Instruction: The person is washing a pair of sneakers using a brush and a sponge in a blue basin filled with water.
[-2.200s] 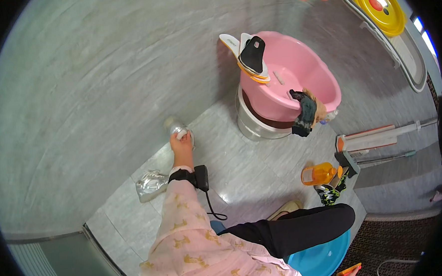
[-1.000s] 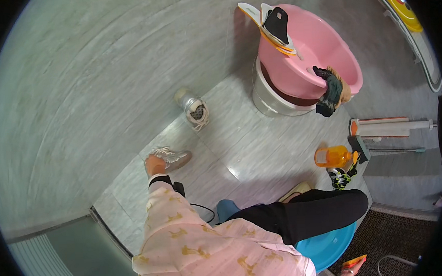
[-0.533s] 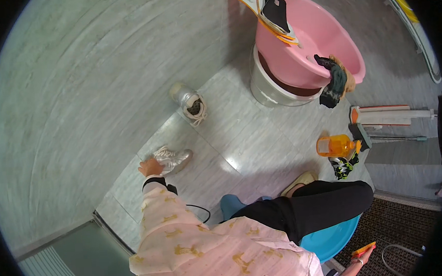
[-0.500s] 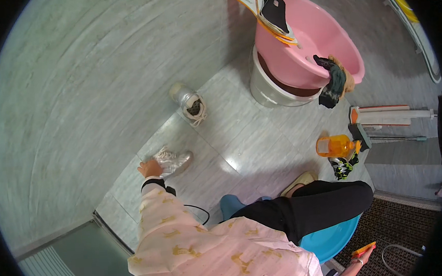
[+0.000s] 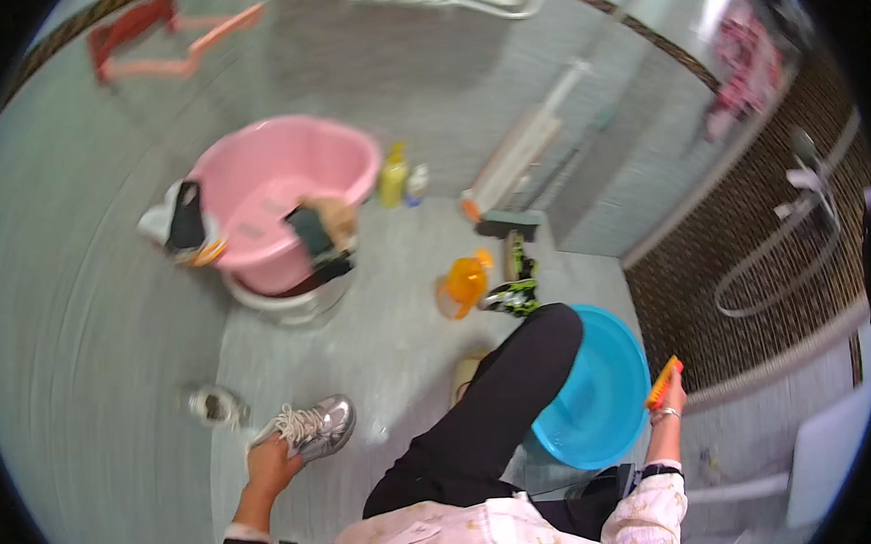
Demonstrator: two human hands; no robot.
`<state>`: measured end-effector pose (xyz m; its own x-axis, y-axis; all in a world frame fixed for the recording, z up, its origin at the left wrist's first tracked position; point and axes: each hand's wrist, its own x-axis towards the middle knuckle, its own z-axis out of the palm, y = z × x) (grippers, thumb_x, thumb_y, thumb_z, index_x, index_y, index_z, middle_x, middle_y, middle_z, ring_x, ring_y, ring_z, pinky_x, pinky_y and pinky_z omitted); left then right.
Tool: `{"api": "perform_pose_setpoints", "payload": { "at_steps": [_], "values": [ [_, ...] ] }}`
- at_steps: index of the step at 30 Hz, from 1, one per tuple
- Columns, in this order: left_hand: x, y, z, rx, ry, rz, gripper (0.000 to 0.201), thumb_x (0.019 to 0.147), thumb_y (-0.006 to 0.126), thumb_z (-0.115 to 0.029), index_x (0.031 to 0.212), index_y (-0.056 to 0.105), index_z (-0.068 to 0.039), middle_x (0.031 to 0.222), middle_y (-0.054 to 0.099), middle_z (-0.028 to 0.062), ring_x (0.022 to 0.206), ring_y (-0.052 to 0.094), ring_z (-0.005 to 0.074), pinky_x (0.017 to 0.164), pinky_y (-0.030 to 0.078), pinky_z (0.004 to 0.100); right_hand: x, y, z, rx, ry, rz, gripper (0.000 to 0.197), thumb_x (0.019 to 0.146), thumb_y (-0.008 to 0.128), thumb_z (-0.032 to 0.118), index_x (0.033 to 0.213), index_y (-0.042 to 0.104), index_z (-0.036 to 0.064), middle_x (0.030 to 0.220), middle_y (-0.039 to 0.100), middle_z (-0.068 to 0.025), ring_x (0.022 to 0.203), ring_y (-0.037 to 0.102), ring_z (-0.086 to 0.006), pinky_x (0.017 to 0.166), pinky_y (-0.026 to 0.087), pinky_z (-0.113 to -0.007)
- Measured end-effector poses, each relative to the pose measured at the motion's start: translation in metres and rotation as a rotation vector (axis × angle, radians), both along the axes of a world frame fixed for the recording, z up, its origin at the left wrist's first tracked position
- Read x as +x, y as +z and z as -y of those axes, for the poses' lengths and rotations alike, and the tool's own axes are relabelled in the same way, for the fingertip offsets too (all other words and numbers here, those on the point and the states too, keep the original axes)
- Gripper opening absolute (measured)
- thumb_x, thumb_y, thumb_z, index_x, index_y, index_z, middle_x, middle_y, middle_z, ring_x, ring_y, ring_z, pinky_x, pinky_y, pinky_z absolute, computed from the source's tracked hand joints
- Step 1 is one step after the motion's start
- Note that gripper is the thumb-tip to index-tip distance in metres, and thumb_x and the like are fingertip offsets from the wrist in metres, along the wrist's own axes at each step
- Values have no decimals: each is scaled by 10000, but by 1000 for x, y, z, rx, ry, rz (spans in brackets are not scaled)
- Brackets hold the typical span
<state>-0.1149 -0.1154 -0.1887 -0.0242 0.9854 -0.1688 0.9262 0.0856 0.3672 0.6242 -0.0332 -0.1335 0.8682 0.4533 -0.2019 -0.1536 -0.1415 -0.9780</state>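
My left hand (image 5: 272, 462) grips a silver sneaker (image 5: 318, 426) with pale laces by its heel end, the toe pointing right. Another light sneaker (image 5: 214, 407) stands by the wall to the left, blurred. Over on the right, my right hand (image 5: 675, 397) is closed around an orange scrubbing brush (image 5: 662, 382), at the outer rim of a blue basin (image 5: 624, 337). Some water seems to lie in that basin. My bent leg in black trousers covers part of its left side.
A pink tub (image 5: 281, 142) rests on a white bucket (image 5: 295, 311), with insoles (image 5: 189, 221) and dark and tan cloths (image 5: 327, 236) over its rim. An orange bottle (image 5: 464, 286), black-and-green shoes (image 5: 515, 292), a broom (image 5: 508, 224) and pump bottles (image 5: 392, 179) stand ahead.
My view has swung toward the right, bringing the blue basin into full sight. The sneaker in my left hand now shows off its earlier spot by the wall. The brush stays in my right hand.
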Motion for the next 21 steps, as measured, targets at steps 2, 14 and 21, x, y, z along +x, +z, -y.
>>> {"api": "perform_pose_setpoints", "payload": {
  "at_steps": [2,14,21],
  "values": [
    [22,55,-28,195,-146,15,307,637,687,-227,880,646,-45,918,616,120,766,609,321,671,486,407,-7,-2,4,100,-4,-59,427,818,624,379,1030,583,10,892,579,-55,780,579,-168,687,483,-311],
    [353,245,-223,1040,-997,267,249,651,648,-108,899,634,-102,966,600,59,740,588,265,641,463,372,-13,13,48,579,290,-592,406,797,576,534,1031,560,203,858,562,-3,741,563,-168,589,496,-427],
    [501,206,-204,895,-1451,328,295,641,672,-83,930,615,-97,1037,577,45,778,579,248,662,453,353,-45,62,54,794,317,-463,721,805,589,516,1365,307,160,1250,453,-75,1098,479,-200,826,473,-464]
  ]
}}
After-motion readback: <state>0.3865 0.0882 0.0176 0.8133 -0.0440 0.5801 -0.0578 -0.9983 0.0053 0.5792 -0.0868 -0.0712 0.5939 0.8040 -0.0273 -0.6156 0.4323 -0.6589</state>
